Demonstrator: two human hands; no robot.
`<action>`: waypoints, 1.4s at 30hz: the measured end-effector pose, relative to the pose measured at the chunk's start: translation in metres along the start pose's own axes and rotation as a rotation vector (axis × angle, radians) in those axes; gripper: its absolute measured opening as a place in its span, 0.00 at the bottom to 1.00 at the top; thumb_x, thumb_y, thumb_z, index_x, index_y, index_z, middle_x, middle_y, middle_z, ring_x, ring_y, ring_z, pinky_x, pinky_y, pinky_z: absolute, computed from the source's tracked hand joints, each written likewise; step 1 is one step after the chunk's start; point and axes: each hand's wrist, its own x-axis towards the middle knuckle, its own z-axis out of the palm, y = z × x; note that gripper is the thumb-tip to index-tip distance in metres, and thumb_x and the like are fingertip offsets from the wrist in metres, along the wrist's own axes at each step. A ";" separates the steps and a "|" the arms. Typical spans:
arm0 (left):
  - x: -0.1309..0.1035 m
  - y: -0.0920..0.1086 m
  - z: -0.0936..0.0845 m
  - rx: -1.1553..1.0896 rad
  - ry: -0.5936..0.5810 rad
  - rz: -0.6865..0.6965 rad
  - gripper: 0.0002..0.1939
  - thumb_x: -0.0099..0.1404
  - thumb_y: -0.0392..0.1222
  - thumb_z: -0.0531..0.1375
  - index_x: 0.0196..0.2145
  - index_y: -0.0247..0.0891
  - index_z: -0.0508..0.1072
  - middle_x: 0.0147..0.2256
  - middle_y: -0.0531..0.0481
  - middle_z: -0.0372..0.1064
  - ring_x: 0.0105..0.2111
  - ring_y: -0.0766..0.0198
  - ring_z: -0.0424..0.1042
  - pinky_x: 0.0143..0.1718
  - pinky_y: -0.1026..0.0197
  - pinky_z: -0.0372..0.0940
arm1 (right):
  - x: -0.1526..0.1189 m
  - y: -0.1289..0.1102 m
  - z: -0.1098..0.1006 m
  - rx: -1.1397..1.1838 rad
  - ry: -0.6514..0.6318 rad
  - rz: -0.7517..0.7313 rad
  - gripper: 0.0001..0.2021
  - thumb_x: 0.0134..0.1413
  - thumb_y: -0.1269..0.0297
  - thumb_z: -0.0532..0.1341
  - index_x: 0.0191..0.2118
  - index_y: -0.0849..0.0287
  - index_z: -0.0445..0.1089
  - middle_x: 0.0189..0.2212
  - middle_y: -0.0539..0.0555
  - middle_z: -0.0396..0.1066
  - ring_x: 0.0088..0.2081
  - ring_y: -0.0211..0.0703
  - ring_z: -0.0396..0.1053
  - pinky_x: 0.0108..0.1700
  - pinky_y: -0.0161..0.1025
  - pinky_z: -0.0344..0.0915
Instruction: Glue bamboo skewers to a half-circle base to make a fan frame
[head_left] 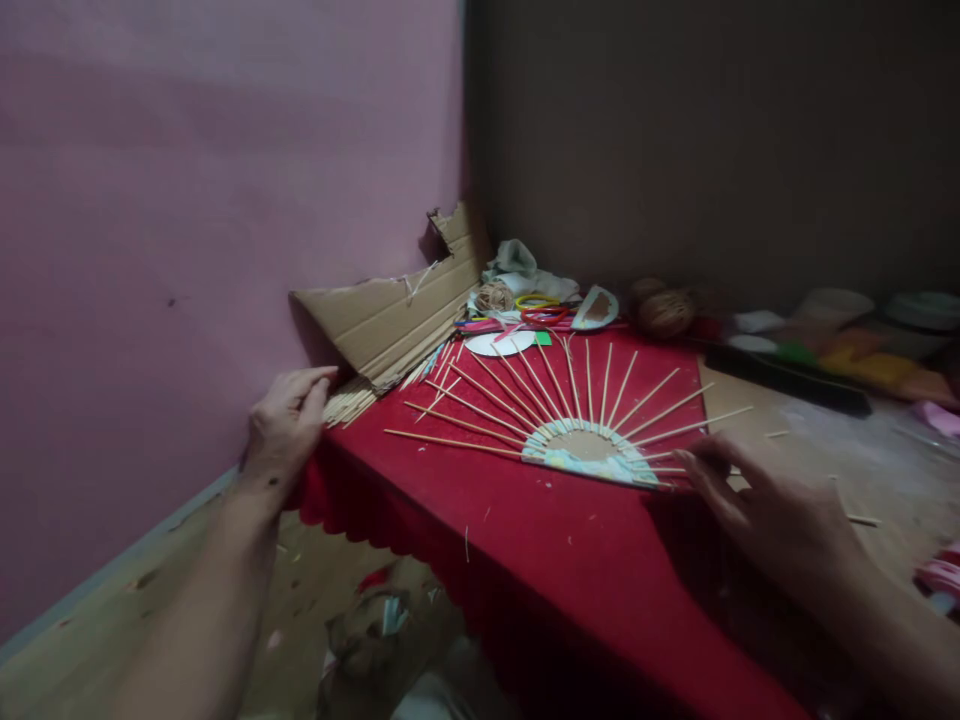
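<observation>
Red cloth covers the bench (pixel 465 480), and on it, right of the centre of the frame, lies a cardboard half-disc (pixel 581 447) with a pale blue patterned rim, thin wooden sticks (pixel 589 385) fanning out from its curved edge. Your right hand (pixel 772 510) is at the fan's right end, thumb and forefinger drawn close together by the tips of the lowest sticks; whether they grip one, you cannot tell from this view. Your left hand (pixel 289 420), left of centre, is loosely curled beside a bundle of loose sticks (pixel 349 402) under a folded cardboard sheet (pixel 405 325); whether it holds anything is unclear. Behind the fan sit a white oval piece (pixel 499 344), red-handled scissors (pixel 544 315) and a ball of twine (pixel 495 296).
</observation>
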 end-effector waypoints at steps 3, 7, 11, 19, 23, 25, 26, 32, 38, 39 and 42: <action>-0.008 0.005 0.007 -0.077 0.039 -0.062 0.16 0.70 0.43 0.47 0.45 0.34 0.71 0.46 0.44 0.71 0.49 0.61 0.67 0.53 0.58 0.61 | 0.000 0.000 0.000 0.008 -0.007 -0.011 0.12 0.61 0.61 0.52 0.28 0.56 0.65 0.19 0.49 0.67 0.23 0.41 0.67 0.25 0.35 0.57; 0.003 0.008 0.020 -0.160 0.079 -0.140 0.17 0.69 0.44 0.48 0.46 0.33 0.71 0.45 0.45 0.71 0.49 0.61 0.67 0.53 0.59 0.61 | 0.001 -0.001 0.000 0.005 -0.003 0.008 0.11 0.60 0.62 0.52 0.28 0.56 0.65 0.19 0.49 0.67 0.23 0.40 0.67 0.25 0.35 0.56; 0.014 0.007 0.026 -0.249 0.128 -0.209 0.15 0.68 0.44 0.49 0.43 0.33 0.71 0.40 0.48 0.71 0.41 0.62 0.70 0.45 0.61 0.64 | 0.002 -0.004 0.000 0.016 -0.005 0.044 0.10 0.59 0.63 0.54 0.27 0.56 0.65 0.19 0.50 0.68 0.23 0.39 0.66 0.25 0.35 0.57; 0.002 0.049 0.005 -0.436 0.511 -0.276 0.08 0.56 0.42 0.63 0.32 0.35 0.72 0.28 0.54 0.66 0.28 0.67 0.66 0.31 0.64 0.62 | 0.007 -0.008 -0.002 0.081 -0.013 0.141 0.07 0.57 0.66 0.54 0.27 0.55 0.63 0.21 0.50 0.69 0.22 0.39 0.66 0.25 0.36 0.60; 0.003 0.101 -0.011 -0.566 0.349 -0.193 0.06 0.58 0.41 0.63 0.31 0.36 0.73 0.26 0.54 0.69 0.26 0.67 0.68 0.28 0.65 0.63 | 0.007 -0.009 -0.003 0.065 -0.051 0.166 0.11 0.59 0.62 0.54 0.26 0.54 0.62 0.20 0.49 0.69 0.21 0.39 0.65 0.24 0.36 0.58; 0.004 0.120 -0.013 -0.548 0.235 -0.096 0.04 0.59 0.41 0.63 0.32 0.39 0.74 0.27 0.54 0.71 0.27 0.67 0.70 0.30 0.64 0.64 | 0.007 -0.010 -0.003 0.051 -0.027 0.144 0.12 0.61 0.60 0.53 0.26 0.55 0.62 0.19 0.49 0.68 0.21 0.39 0.64 0.24 0.36 0.58; 0.004 0.128 -0.012 -0.543 0.171 -0.018 0.03 0.60 0.41 0.63 0.32 0.40 0.75 0.28 0.55 0.72 0.28 0.67 0.70 0.31 0.64 0.65 | 0.007 -0.011 -0.003 0.051 -0.013 0.136 0.12 0.61 0.61 0.53 0.26 0.55 0.62 0.19 0.49 0.68 0.22 0.39 0.64 0.25 0.35 0.58; 0.010 0.166 0.015 -0.612 -0.277 0.586 0.07 0.67 0.37 0.54 0.40 0.42 0.72 0.32 0.52 0.73 0.30 0.67 0.71 0.34 0.64 0.67 | 0.007 -0.011 -0.005 0.084 -0.032 0.147 0.10 0.60 0.66 0.55 0.26 0.56 0.63 0.18 0.48 0.65 0.21 0.38 0.62 0.28 0.35 0.58; 0.012 0.210 0.045 -0.356 -0.562 0.918 0.14 0.69 0.41 0.50 0.47 0.35 0.71 0.40 0.41 0.67 0.40 0.56 0.63 0.40 0.54 0.64 | 0.006 -0.008 -0.005 0.055 -0.017 0.143 0.10 0.60 0.67 0.54 0.26 0.56 0.61 0.19 0.47 0.63 0.22 0.37 0.60 0.28 0.35 0.56; 0.012 0.215 0.049 -0.340 -0.579 0.944 0.14 0.69 0.42 0.50 0.46 0.36 0.71 0.40 0.41 0.67 0.40 0.56 0.61 0.41 0.53 0.63 | 0.007 -0.008 -0.005 0.050 -0.010 0.141 0.11 0.61 0.67 0.54 0.26 0.56 0.60 0.19 0.47 0.62 0.21 0.37 0.59 0.28 0.34 0.56; 0.013 0.224 0.060 -0.321 -0.606 0.974 0.15 0.70 0.44 0.50 0.46 0.36 0.71 0.40 0.41 0.66 0.40 0.54 0.59 0.41 0.52 0.62 | 0.008 -0.007 -0.009 0.047 0.007 0.176 0.15 0.62 0.67 0.52 0.23 0.55 0.56 0.18 0.46 0.58 0.20 0.36 0.56 0.27 0.34 0.54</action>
